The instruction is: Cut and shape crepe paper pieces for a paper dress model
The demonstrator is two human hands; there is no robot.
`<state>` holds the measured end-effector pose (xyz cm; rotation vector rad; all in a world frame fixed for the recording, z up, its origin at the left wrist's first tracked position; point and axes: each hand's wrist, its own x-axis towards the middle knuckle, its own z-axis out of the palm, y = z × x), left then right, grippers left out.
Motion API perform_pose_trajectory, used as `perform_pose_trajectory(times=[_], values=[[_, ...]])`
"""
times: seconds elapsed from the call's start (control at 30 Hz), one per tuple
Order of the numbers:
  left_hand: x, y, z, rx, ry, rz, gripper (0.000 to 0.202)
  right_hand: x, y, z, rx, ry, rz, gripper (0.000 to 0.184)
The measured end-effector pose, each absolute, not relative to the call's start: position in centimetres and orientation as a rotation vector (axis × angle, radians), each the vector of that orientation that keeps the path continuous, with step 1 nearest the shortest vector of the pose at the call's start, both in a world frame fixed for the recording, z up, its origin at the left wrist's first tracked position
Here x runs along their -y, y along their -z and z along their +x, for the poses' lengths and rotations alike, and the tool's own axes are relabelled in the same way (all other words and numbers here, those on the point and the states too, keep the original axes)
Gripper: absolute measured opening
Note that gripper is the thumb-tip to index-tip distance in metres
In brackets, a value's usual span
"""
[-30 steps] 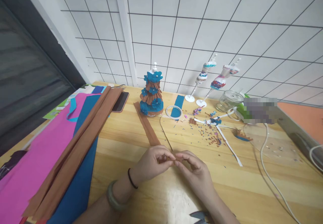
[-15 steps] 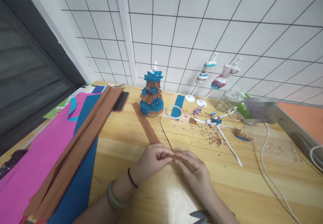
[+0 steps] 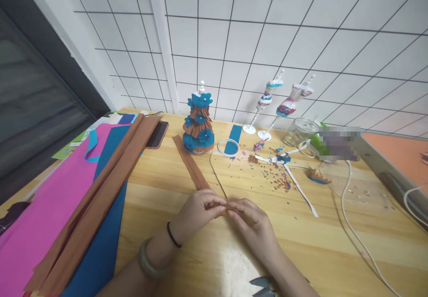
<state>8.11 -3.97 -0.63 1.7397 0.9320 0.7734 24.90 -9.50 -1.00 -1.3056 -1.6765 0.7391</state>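
Lower centre, left hand and right hand, each grip closed on the brown strip, apparently pleating; next fold likely wants even pressure

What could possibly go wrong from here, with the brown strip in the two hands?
The brown strip looks like paper and is pinched between the left hand and right hand, so a hard pull might tear it. Dark, scissor-like blades lie close to the right forearm, which might get scratched. The strip's far end lies near the decorated figure; a careless tug might disturb it.
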Motion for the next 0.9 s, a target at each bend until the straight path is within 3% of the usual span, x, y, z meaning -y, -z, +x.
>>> perform_pose_trajectory(times=[0.9], values=[[3.72,0.33,7.84,-0.947,-0.742,1.938,0.009,9.48,1.39,25.06,1.709,-0.678,-1.309,0.016]])
